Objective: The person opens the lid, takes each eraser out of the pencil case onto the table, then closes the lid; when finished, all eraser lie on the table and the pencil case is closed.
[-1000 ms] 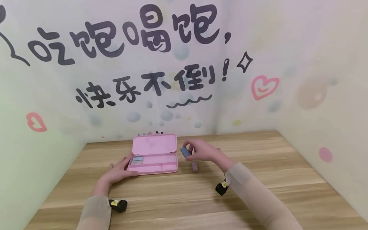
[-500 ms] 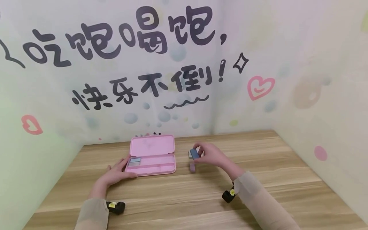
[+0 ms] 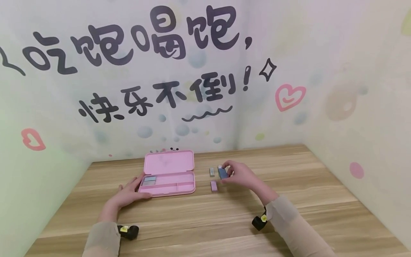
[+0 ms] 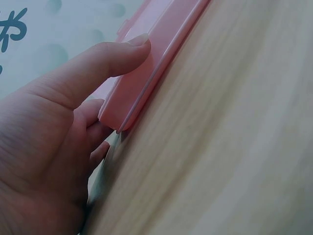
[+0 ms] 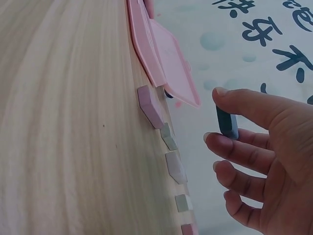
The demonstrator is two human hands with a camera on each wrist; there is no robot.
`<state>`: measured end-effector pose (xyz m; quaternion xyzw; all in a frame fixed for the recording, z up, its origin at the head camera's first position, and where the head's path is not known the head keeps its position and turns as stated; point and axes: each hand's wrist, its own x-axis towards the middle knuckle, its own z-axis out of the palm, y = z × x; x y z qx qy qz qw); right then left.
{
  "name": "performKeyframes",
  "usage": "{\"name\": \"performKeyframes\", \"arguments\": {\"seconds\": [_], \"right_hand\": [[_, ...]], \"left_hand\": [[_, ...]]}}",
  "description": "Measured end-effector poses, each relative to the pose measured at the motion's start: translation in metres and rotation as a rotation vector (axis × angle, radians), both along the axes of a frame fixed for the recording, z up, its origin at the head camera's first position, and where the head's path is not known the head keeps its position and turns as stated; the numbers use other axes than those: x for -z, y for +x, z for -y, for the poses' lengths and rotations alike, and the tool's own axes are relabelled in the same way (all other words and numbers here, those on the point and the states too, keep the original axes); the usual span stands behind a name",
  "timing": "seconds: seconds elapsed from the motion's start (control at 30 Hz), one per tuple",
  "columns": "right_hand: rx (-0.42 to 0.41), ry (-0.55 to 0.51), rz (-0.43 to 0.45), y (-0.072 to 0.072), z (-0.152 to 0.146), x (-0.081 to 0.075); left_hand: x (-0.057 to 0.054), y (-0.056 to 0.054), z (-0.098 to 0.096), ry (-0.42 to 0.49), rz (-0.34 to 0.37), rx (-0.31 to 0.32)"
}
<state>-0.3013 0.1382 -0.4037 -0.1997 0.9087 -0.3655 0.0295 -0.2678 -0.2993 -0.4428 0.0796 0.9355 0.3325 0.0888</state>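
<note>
Tabletop (image 3: 192, 221): left hand (image 3: 129, 192) round case (image 3: 174, 178) corner, right hand (image 3: 239, 174) tight on blue block (image 3: 223, 174), long axis toward rear wall (image 3: 192, 82)

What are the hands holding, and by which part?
The right hand pinches a blue eraser by its opposite ends; the left hand grips the pink pencil case at its left end.

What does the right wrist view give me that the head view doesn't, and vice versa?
Only the right wrist view: a pink block cut by the bottom edge of the picture, and the palm side of the right grip.

Only the head view: the blue-grey blocks at the left end of the case's far compartment, and the left sleeve.

Both: the open pink case, the purple block, and the blue block pinched in the right grip.
</note>
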Motion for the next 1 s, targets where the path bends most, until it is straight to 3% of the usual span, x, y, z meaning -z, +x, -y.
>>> {"name": "performKeyframes", "arguments": {"seconds": [1.0], "right_hand": [[0.026, 0.142, 0.015, 0.001, 0.004, 0.021]], "left_hand": [[-0.003, 0.000, 0.000, 0.004, 0.001, 0.002]]}}
